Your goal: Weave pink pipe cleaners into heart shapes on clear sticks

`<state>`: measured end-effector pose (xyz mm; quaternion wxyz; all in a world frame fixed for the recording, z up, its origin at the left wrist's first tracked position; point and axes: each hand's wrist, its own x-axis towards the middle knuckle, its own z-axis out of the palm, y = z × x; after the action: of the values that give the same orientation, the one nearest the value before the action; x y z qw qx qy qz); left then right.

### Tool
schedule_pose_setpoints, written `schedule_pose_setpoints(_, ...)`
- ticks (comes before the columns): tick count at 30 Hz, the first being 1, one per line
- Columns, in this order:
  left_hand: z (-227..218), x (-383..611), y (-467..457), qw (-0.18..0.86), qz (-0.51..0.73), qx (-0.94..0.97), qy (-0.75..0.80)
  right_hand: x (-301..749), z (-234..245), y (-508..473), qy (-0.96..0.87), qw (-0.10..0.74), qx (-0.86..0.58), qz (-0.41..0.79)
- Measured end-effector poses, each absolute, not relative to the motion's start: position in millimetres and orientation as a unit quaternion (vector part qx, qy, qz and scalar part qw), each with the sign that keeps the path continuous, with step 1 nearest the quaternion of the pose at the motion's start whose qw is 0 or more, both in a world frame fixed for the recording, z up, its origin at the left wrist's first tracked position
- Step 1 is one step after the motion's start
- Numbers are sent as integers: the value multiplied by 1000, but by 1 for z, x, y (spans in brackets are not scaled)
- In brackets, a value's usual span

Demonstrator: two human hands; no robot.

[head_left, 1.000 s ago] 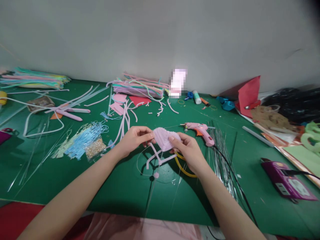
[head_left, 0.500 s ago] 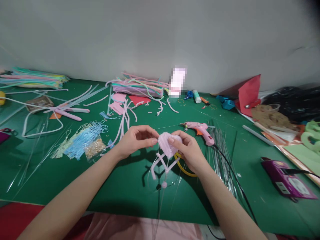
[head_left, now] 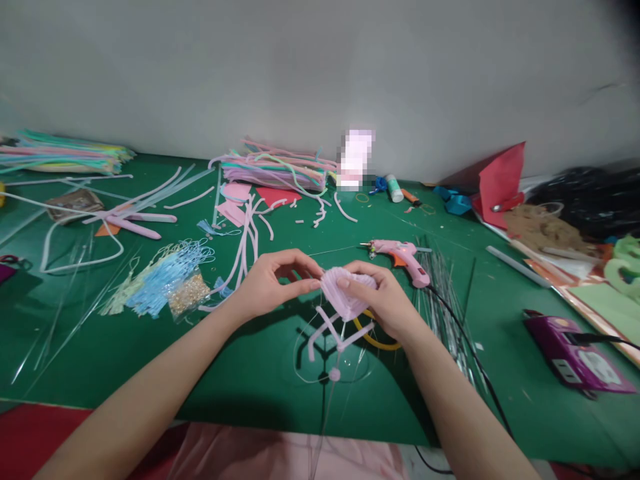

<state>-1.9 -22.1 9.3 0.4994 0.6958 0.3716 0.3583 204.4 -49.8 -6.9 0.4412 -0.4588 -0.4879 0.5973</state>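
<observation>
Above the green table (head_left: 240,380), both my hands hold a pale pink pipe-cleaner shell shape (head_left: 343,298) with loose stems hanging below it. My left hand (head_left: 275,283) pinches its left edge with fingertips together. My right hand (head_left: 385,300) grips its right side, thumb on the front. A thin clear wire with a small pink bead (head_left: 335,375) dangles beneath. A yellow ring (head_left: 380,341) lies on the table under my right hand.
A pink glue gun (head_left: 400,257) with a black cord lies just right of my hands, beside a bundle of thin metal wires (head_left: 445,300). Pipe-cleaner stacks (head_left: 275,173) sit at the back. Blue tassels (head_left: 165,277) lie left, a purple power strip (head_left: 575,350) right.
Both hands with the pink shape have shifted slightly right and nearer, and the shape has been turned so its stems and bead hang lower.
</observation>
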Motion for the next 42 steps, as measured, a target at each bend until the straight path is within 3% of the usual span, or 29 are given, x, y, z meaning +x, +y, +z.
schedule_pose_setpoints(20, 11, 1, -23, 464, 357, 724, 365, 204, -10, -52, -491, 441, -461, 593)
schedule_pose_setpoints(29, 1, 3, -18, 596, 367, 618, 358, 203, -9, -52, -505, 441, -455, 586)
schedule_pose_setpoints(39, -5, 6, -17, 687, 304, 566, 340, 202, -6, -53, -504, 436, -469, 580)
schedule_pose_setpoints(42, -4, 8, -19, 668, 287, 590, 352, 200, -8, -51, -503, 438, -497, 556)
